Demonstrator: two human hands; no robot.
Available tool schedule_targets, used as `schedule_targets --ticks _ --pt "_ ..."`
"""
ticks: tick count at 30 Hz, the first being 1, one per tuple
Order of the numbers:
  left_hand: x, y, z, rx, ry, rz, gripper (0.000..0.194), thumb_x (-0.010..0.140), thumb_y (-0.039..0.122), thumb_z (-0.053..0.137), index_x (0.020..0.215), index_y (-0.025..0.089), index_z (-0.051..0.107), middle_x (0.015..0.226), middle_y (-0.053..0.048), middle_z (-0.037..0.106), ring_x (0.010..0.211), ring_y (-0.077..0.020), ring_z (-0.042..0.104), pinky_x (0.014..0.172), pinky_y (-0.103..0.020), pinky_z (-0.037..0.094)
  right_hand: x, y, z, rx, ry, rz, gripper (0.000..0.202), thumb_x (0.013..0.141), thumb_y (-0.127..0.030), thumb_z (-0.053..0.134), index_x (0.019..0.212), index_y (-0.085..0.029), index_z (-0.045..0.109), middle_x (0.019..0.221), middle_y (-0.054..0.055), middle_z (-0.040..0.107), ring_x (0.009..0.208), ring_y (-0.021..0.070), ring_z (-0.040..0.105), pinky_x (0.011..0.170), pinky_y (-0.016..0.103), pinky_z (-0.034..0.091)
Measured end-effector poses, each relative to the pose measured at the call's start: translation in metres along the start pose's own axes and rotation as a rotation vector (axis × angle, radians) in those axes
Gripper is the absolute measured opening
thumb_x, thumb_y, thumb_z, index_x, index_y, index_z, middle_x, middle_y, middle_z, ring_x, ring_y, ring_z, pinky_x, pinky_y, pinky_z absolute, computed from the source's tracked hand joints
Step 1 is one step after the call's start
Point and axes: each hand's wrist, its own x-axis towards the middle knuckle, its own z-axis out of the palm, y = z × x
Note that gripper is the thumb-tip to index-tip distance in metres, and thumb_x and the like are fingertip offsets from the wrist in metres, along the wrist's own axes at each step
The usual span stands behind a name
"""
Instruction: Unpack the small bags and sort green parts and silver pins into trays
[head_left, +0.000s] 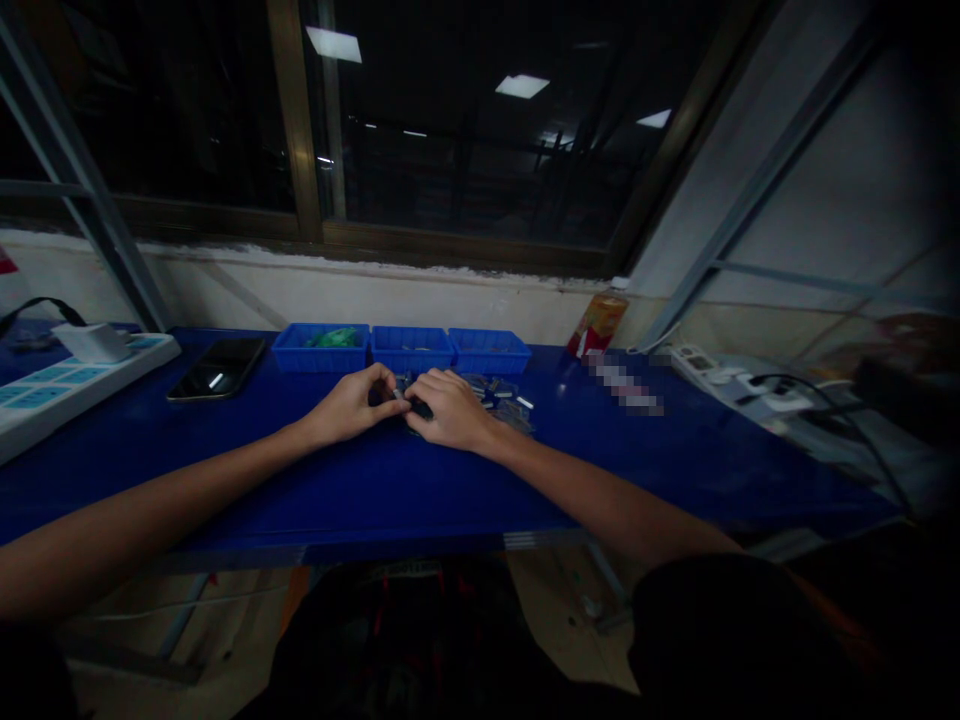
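Observation:
Over the middle of the blue table (337,500), my left hand (349,405) and my right hand (451,410) meet with fingertips nearly touching. Thumb and forefinger of my left hand are pinched on a small pale piece (400,391), too small to name. My right hand is closed too, its fingers curled at the same spot around something dark that they mostly hide. Just right of and behind my right hand lies a loose heap of small flat pieces (504,400), some with shiny metal parts and some clear.
Three blue bins stand along the back: a left bin (285,350) with green pieces, a middle bin (412,357) and a right bin (491,360). A phone (217,368) and power strip (45,385) lie left. A drink bottle (600,322) stands back right; another power strip (694,360) lies beyond.

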Motion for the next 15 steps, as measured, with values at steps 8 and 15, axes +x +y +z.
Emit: schedule_targets --ticks 8,15 --pt "0.0010 -0.0005 0.0006 -0.067 -0.001 0.022 0.021 0.077 0.035 0.056 0.083 0.016 0.050 0.077 -0.003 0.061 0.071 -0.0135 0.058 0.066 -0.028 0.046 -0.0006 0.0014 -0.0002 0.041 0.076 0.039 0.010 0.077 -0.028 0.054 0.080 -0.018 0.056 0.075 0.003 0.060 0.072 0.0164 0.050 0.066 0.028 0.034" --pt "-0.0003 0.0074 -0.0017 0.036 0.017 0.022 0.018 0.077 0.032 0.054 0.083 0.015 0.050 0.077 -0.002 0.060 0.071 -0.0135 0.058 0.063 -0.026 0.044 -0.0007 0.0048 0.0008 0.036 0.096 0.058 0.007 0.074 -0.022 0.053 0.080 -0.018 0.055 0.073 0.003 0.059 0.071 0.0162 0.049 0.064 0.028 0.033"
